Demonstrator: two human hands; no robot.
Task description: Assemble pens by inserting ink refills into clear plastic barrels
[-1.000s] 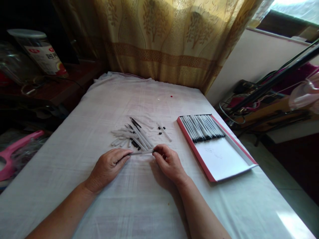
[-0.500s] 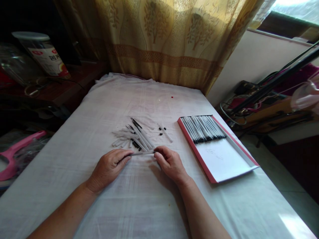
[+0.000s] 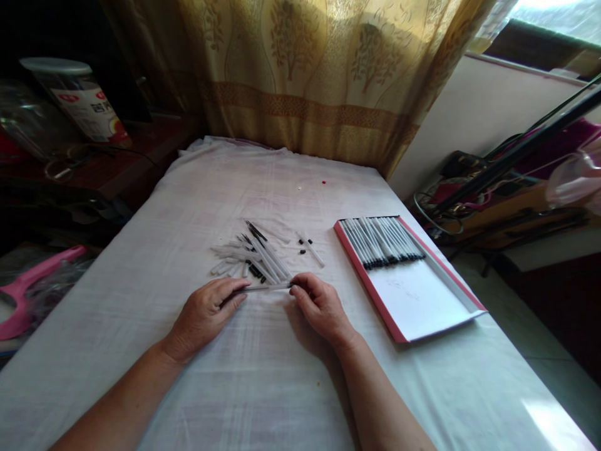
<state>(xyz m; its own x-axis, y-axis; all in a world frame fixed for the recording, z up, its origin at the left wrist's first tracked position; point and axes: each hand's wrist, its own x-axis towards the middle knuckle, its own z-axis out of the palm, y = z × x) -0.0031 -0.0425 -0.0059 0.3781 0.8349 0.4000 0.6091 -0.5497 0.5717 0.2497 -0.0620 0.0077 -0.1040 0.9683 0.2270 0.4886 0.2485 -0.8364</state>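
A thin clear pen [image 3: 265, 288] lies level just above the white cloth, held at both ends. My left hand [image 3: 203, 316] pinches its left end, and my right hand [image 3: 319, 307] pinches its right end with closed fingers. Just beyond them is a loose heap of pen barrels, refills and caps [image 3: 256, 254]. A few small black caps [image 3: 306, 245] and one more barrel lie to the heap's right. At the right a flat red-edged box [image 3: 422, 300] holds a row of assembled pens [image 3: 382, 241] at its far end.
The table with its white cloth [image 3: 263, 388] runs to a yellow curtain [image 3: 305, 81] at the back. A plastic jar [image 3: 77, 100] stands on dark furniture at the left. A pink handle [image 3: 28, 285] lies lower left. Cables and a dark rod [image 3: 516, 153] crowd the right.
Both hands stay on the pen near the same spot; only tiny finger shifts show.
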